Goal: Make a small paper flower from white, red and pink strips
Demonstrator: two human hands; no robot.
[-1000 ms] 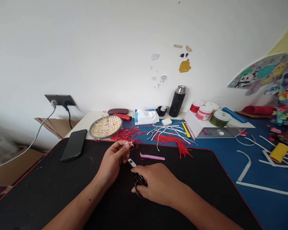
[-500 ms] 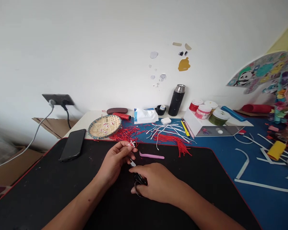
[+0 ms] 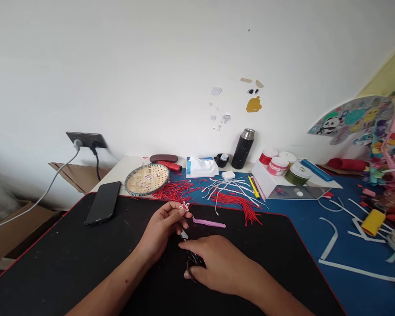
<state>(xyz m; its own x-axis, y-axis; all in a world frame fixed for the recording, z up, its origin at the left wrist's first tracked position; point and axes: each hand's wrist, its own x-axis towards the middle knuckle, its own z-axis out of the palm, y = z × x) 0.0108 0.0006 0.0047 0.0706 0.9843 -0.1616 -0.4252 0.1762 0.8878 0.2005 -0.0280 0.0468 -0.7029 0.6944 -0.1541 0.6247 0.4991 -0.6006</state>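
Observation:
My left hand (image 3: 163, 230) pinches a tiny white and red paper flower (image 3: 184, 206) between fingertips above the black mat (image 3: 69, 259). My right hand (image 3: 213, 263) rests on the mat, fingers closed round small black-handled scissors (image 3: 190, 254) whose silver tip pokes out toward the left hand. A pink modelling tool (image 3: 209, 223) lies just beyond both hands. Red paper strips (image 3: 174, 191) and white paper strips (image 3: 225, 184) are scattered behind it. A woven basket (image 3: 146, 179) with small flowers inside sits at the back left.
A black phone (image 3: 103, 209) lies on the mat's left corner. Behind stand a tissue pack (image 3: 200, 167), a black flask (image 3: 244, 148), paint jars (image 3: 278, 164) and a red thread spool (image 3: 171, 166). White paper offcuts (image 3: 331, 232) and a yellow roll (image 3: 373, 221) lie on the blue mat at right.
The view has tilted, so everything sits slightly lower. My left hand has shifted a little right with the flower. My right hand stays on the scissors.

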